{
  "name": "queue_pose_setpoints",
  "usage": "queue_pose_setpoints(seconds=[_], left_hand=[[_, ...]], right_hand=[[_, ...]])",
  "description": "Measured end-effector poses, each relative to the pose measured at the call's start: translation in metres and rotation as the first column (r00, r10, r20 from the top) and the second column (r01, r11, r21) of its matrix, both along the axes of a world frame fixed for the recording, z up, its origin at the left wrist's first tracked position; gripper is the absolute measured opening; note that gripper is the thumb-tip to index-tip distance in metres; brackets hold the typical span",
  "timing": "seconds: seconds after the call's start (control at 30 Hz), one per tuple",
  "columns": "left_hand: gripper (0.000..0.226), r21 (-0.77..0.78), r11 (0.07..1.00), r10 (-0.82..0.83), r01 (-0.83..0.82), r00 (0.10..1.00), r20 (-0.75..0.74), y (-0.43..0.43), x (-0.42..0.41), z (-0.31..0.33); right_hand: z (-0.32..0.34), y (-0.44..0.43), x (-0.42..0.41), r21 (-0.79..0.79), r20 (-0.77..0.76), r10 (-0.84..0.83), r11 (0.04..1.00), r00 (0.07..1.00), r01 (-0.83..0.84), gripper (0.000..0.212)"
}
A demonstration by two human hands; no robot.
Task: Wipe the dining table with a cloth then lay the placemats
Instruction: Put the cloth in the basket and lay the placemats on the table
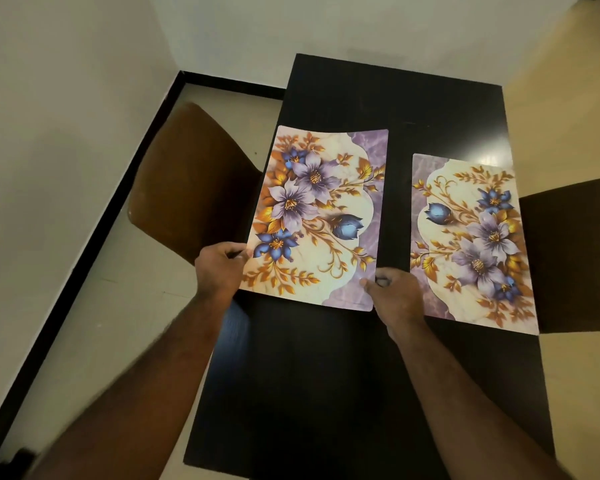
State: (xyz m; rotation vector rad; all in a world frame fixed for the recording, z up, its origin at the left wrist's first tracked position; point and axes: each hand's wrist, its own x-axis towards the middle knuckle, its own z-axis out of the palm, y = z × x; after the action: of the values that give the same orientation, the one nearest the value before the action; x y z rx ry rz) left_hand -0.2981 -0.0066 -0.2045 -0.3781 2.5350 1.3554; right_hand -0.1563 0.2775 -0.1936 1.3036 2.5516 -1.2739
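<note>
Walls: pale, meeting in a corner beyond the table's far end.
Floor: light tile, with a black skirting along the foot of the left wall.
Table: black, long and narrow, running away from the viewer. The near half shows bare top with a faint sheen.
Left chair: brown curved back, drawn up to the table's left side.
Right chair: dark, at the table's right side, partly cut off by the frame edge.
Left mat: floral print of purple and blue flowers with gold leaves and a purple marbled band on its right end. It sits on the table's left half, with its left edge roughly along the table edge. Held at both near corners; cannot tell whether it lies fully flat.
Right mat: same print turned the other way, marbled band toward the centre. It lies flat on the right half, reaching the right edge, with a strip of bare table between the two mats.
Left hand: fingers curled, gripping the left mat's left edge near the near corner.
Right hand: pinching the left mat's right edge near the near corner. The knuckles overlap the right mat's left edge in view; contact with it cannot be told.
</note>
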Motion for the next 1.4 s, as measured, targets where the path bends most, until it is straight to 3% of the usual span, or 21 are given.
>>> queue_pose_setpoints(seconds=[0.1,0.53,0.83,1.07,1.4], left_hand=[[0.028,-0.087,0.995,-0.053,0.052,0.999,-0.002,-0.002,-0.014,-0.014],[0.03,-0.19,0.98,-0.074,0.064,0.996,-0.044,-0.002,-0.021,-0.035],[0.031,-0.195,0.977,-0.088,0.081,0.996,-0.026,-0.003,-0.028,-0.033],[0.024,-0.255,0.958,-0.165,0.129,0.978,-0.126,-0.009,-0.025,-0.041],[0.023,-0.277,0.945,-0.221,0.172,0.963,-0.156,-0.006,-0.026,-0.045]], right_hand=[[-0.01,-0.005,-0.014,0.002,0.07,0.009,1.0,0.998,-0.009,0.008],[-0.032,-0.017,-0.023,0.132,0.109,-0.041,0.991,0.993,0.026,0.054],[-0.034,-0.019,-0.034,0.178,0.128,-0.025,0.984,0.991,0.002,0.052],[-0.039,-0.023,-0.034,0.21,0.165,-0.03,0.978,0.986,-0.005,0.053],[-0.038,-0.022,-0.033,0.205,0.152,-0.066,0.978,0.986,0.034,0.055]])
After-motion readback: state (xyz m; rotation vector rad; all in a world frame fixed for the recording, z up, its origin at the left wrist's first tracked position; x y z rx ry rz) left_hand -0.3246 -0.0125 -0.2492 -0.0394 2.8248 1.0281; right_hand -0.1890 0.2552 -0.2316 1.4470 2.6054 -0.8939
